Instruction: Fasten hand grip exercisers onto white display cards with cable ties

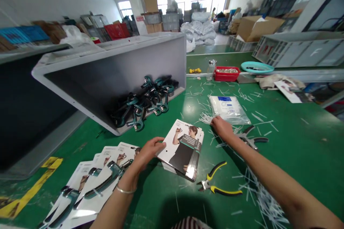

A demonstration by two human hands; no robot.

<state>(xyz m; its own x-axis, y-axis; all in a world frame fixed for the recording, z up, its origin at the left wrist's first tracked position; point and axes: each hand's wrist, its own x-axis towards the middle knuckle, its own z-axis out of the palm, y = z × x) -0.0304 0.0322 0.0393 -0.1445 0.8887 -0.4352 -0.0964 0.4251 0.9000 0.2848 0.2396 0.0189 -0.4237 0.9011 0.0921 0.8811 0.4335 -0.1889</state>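
Observation:
My left hand [149, 152] grips the left edge of a stack of printed cards [172, 150], its thumb on the top card, which pictures a person. The stack lies on the green table. To the right, my right hand [222, 127] has its fingers closed at a bunch of thin white cable ties [205, 118], beside a clear plastic bag [228, 109] of white ties. Its fingertips are partly hidden. Below it lie yellow-and-black cutters [208, 184], handles spread. Grey-and-black pliers [249, 139] rest partly behind my right forearm.
A grey crate [123, 52] lies on its side, holding teal-and-black hand tools [150, 100]. More tools lie on cards [91, 182] at lower left. A red tray [227, 74], glass jar [211, 69] and turquoise basin [257, 67] stand behind. Loose tie scraps [268, 200] litter the table.

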